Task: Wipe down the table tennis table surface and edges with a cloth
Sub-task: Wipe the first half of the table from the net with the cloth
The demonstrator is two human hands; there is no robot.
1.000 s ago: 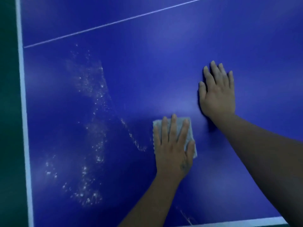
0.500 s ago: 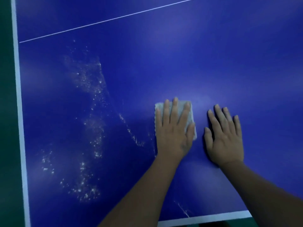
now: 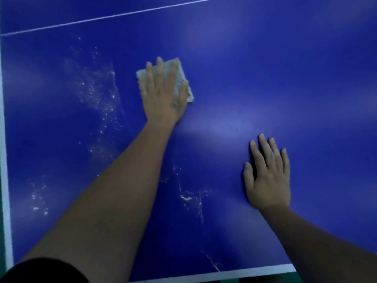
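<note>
A dark sleeve (image 3: pixel 40 270) is seen nearest, beside the white end line (image 3: pixel 224 275) of the blue tabletop (image 3: pixel 285 78). The right grip (image 3: pixel 267 180) is laid flat on bare tabletop, fingers straight and slightly spread, with nothing held. White residue (image 3: pixel 187 198) is smeared just left of it. Farther out, the left grip (image 3: pixel 165 97) is pressed palm-down on the grey cloth (image 3: pixel 180 71), fingers extended over it, and cloth shows past the fingertips and thumb. White specks (image 3: pixel 98 94) are scattered left of that grip. A thin white line (image 3: pixel 114 16) is seen beyond it.
</note>
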